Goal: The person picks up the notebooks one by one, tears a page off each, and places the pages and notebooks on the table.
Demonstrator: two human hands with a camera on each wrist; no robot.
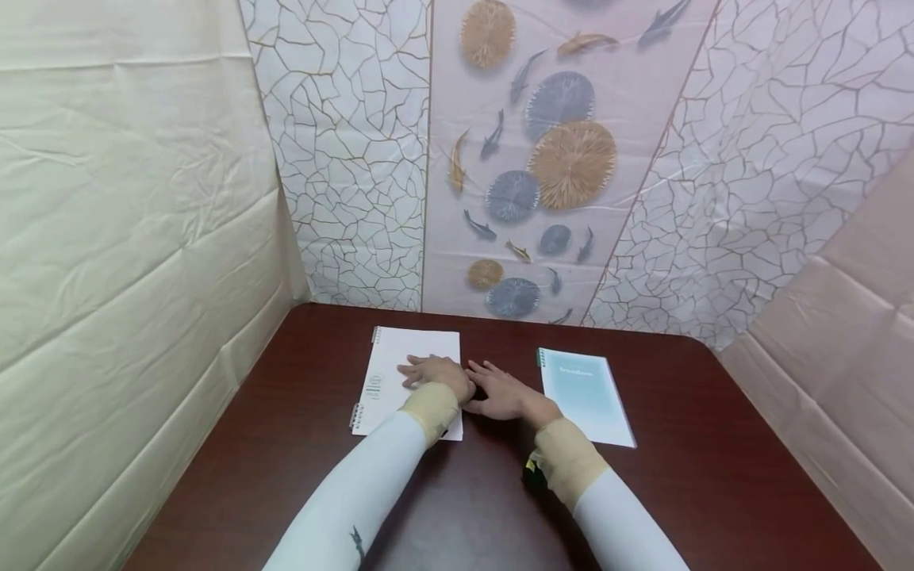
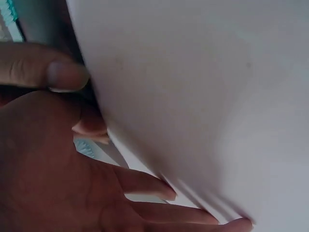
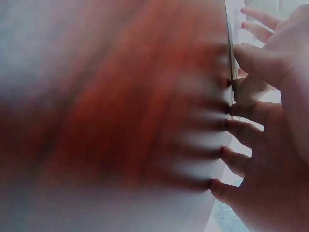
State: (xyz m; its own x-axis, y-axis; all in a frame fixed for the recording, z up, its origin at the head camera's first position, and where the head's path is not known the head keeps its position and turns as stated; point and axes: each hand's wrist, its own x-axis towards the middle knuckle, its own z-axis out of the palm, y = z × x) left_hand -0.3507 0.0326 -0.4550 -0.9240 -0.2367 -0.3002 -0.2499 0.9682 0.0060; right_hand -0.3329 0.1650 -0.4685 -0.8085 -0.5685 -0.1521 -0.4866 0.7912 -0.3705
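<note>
White sleeves (image 1: 364, 484) run forward to tan wraps (image 1: 567, 460) at both wrists. The right hand (image 1: 500, 394) has its fingers spread and grips nothing — its fingertips reach the right edge of the white notebook (image 1: 389, 358), close beside the left wrist. The left hand (image 1: 441, 374) lies over that notebook's right half, fingers extended and apart. The white notebook is on the left of the dark red tabletop (image 1: 457, 507), its coils along the left edge. The blue notebook (image 1: 581, 396), marked "freedom", lies to the right — apart from it. Beyond hangs a patterned cloth (image 1: 457, 95) with fish and discs.
</note>
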